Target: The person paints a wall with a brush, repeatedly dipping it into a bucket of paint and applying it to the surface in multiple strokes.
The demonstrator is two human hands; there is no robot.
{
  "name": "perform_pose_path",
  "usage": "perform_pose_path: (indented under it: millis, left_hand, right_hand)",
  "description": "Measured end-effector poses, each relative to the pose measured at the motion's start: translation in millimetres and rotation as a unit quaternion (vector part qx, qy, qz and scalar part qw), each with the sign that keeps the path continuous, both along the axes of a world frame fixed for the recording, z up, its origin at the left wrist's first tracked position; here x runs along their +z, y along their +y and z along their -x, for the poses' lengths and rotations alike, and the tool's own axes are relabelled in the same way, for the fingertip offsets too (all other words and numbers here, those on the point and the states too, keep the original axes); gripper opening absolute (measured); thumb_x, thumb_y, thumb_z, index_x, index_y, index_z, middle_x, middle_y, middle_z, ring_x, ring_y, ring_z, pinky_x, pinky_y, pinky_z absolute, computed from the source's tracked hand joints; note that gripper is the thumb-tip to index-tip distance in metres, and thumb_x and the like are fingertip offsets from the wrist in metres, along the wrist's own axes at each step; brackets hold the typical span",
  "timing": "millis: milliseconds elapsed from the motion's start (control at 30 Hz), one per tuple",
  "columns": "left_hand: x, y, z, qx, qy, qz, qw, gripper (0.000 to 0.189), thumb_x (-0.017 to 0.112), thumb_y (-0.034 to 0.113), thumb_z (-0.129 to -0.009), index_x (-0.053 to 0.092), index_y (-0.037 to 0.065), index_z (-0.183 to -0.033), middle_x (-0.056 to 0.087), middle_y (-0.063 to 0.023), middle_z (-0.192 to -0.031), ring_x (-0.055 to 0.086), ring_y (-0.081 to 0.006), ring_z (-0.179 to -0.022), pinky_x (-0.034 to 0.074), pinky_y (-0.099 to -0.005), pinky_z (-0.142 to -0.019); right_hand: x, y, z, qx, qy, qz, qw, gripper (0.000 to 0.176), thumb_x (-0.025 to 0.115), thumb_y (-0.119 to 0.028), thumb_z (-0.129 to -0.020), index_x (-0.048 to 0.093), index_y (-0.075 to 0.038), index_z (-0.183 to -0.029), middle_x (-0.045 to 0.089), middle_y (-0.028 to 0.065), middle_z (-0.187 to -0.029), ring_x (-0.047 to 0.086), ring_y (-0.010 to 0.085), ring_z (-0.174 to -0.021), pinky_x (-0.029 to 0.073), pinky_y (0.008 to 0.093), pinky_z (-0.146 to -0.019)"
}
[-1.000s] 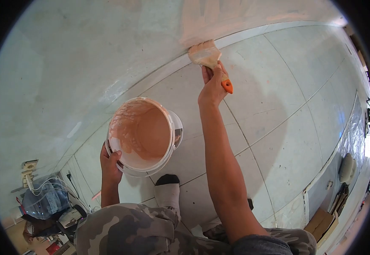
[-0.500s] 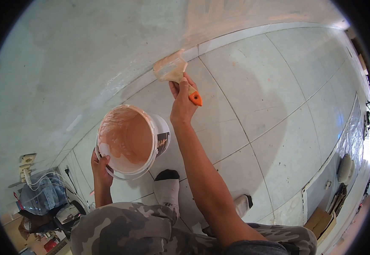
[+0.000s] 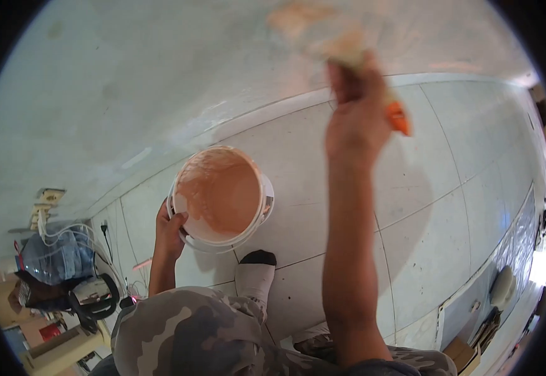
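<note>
My left hand (image 3: 171, 232) grips the near-left rim of a white plastic bucket (image 3: 268, 195), thumb over the edge. Salmon-coloured paint (image 3: 230, 197) lies inside and coats its inner walls. Up at the wall (image 3: 147, 75), my right hand (image 3: 360, 119) is closed round a wide paintbrush (image 3: 340, 47), blurred by motion. The brush's orange handle end (image 3: 399, 118) sticks out below the hand. Its paint-covered head overlaps the wall, close to a peach-coloured patch (image 3: 295, 19).
Pale floor tiles (image 3: 423, 250) meet the wall along a white skirting strip (image 3: 273, 111). My socked foot (image 3: 257, 276) stands under the bucket. At left are a wall socket (image 3: 48, 198) with cables, a large blue water bottle (image 3: 60, 254) and an electric kettle (image 3: 94, 294). Cardboard (image 3: 464, 354) lies lower right.
My right hand has swung up and to the right with the paintbrush, from near the skirting onto the wall. The bucket and left hand appear slightly further right as the view has shifted.
</note>
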State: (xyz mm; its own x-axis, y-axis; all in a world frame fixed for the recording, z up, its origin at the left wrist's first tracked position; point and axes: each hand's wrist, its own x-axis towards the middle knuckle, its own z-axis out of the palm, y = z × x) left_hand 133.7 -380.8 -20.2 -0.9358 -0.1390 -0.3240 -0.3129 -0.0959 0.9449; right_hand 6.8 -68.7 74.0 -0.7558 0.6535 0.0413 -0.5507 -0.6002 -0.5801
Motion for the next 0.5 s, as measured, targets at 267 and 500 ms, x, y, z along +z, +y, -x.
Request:
perform_pose_path:
  millis: [267, 500]
  left_hand:
    - [8, 2, 0, -0.001, -0.026, 0.033, 0.999, 0.040, 0.052, 0.006, -0.079, 0.051, 0.002, -0.118, 0.061, -0.0048, -0.094, 0.059, -0.0122, -0.076, 0.051, -0.0278, -0.065]
    - [1, 2, 0, -0.018, -0.024, 0.043, 0.999, 0.038, 0.051, 0.006, -0.080, 0.051, 0.002, -0.118, 0.060, -0.0040, -0.092, 0.058, -0.0107, -0.074, 0.048, -0.0261, -0.062]
  right_hand:
    - [2, 46, -28, -0.115, -0.086, -0.105, 0.984, 0.035, 0.056, -0.016, -0.091, 0.056, 0.013, -0.110, 0.060, 0.0174, -0.109, 0.064, 0.0244, -0.096, 0.055, 0.0351, -0.091]
    - [-94, 9, -12, -0.058, -0.225, -0.061, 0.971, 0.031, 0.052, -0.012, -0.093, 0.055, 0.010, -0.114, 0.058, 0.0157, -0.112, 0.061, 0.0238, -0.101, 0.054, 0.0351, -0.091]
